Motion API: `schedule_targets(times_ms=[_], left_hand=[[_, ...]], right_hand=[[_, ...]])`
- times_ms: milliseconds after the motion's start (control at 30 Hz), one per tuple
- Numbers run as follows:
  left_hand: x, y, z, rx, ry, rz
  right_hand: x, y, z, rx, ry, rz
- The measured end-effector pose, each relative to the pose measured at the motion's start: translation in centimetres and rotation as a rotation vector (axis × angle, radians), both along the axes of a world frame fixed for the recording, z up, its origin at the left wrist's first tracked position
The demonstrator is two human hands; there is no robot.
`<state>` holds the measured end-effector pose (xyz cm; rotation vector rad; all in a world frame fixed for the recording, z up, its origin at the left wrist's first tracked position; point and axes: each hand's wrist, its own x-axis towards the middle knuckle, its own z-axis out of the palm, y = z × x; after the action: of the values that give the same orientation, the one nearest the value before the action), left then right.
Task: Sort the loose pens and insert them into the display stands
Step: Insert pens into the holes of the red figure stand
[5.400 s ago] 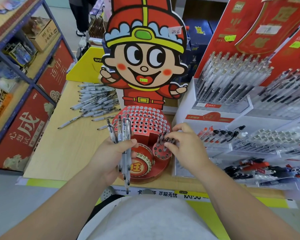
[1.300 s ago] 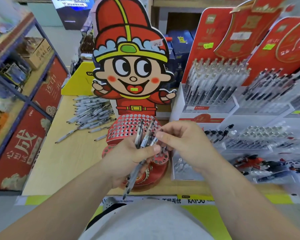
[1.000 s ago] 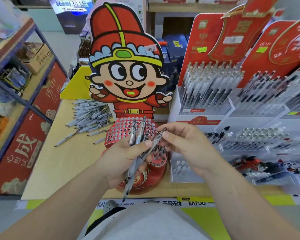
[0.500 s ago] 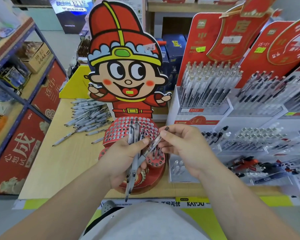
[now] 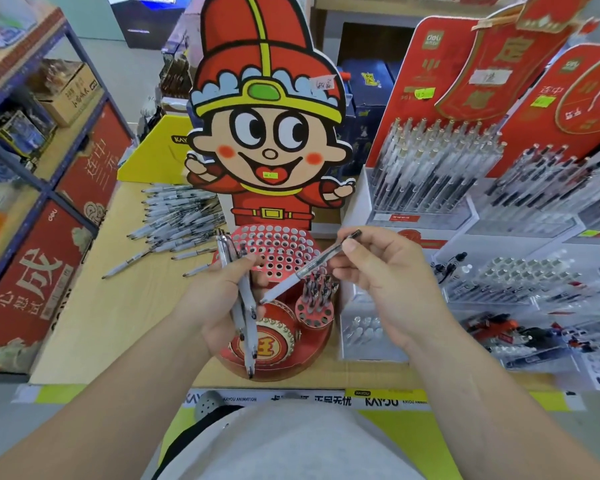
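My left hand [image 5: 215,303] grips a small bunch of white pens [image 5: 245,317], tips pointing down, in front of the red display stand [image 5: 281,244] with its many round holes. My right hand [image 5: 385,282] pinches a single pen [image 5: 312,268] by its dark upper end; the pen slants down-left, its tip close to my left fingers. A small round red holder [image 5: 314,315] on the stand's right side has several pens standing in it. A pile of loose pens [image 5: 177,220] lies on the wooden table [image 5: 118,306] to the left of the stand.
A cartoon character cutout [image 5: 267,133] rises behind the stand. Filled clear pen racks [image 5: 437,174] with red backboards stand at the right, with trays of small items [image 5: 510,282] below. Blue metal shelving [image 5: 32,168] with red boxes borders the left. A yellow box [image 5: 153,161] sits behind the pile.
My right hand has drawn one pen out of the bunch and away to the right. My left hand keeps hold of the remaining pens. The view has tilted slightly.
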<state>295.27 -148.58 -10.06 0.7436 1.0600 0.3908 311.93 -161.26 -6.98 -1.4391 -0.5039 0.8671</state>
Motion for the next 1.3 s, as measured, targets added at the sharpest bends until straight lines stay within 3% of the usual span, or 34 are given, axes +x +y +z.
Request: schedule_targets(times_ms=[100, 300, 567, 800, 1300], left_hand=[[-0.7, 0.5, -0.8, -0.004, 0.003, 0.005], [-2.1, 0.7, -2.2, 0.03, 0.024, -0.054], [-1.9, 0.2, -2.6, 0.02, -0.008, -0.092], [-1.7, 0.4, -3.3, 0.006, -0.018, -0.094], [-1.8, -0.2, -3.5, -0.008, -0.059, -0.165]], right_hand=[[0.7, -0.1, 0.0, 0.038, -0.073, -0.045], [1.3, -0.6, -2.0, -0.153, -0.686, 0.113], [-0.3, -0.3, -5.7, -0.271, -0.962, 0.207], [-0.3, 0.1, -7.3, -0.311, -1.061, 0.303], [-1.3, 1.0, -9.1, -0.415, -1.135, 0.264]])
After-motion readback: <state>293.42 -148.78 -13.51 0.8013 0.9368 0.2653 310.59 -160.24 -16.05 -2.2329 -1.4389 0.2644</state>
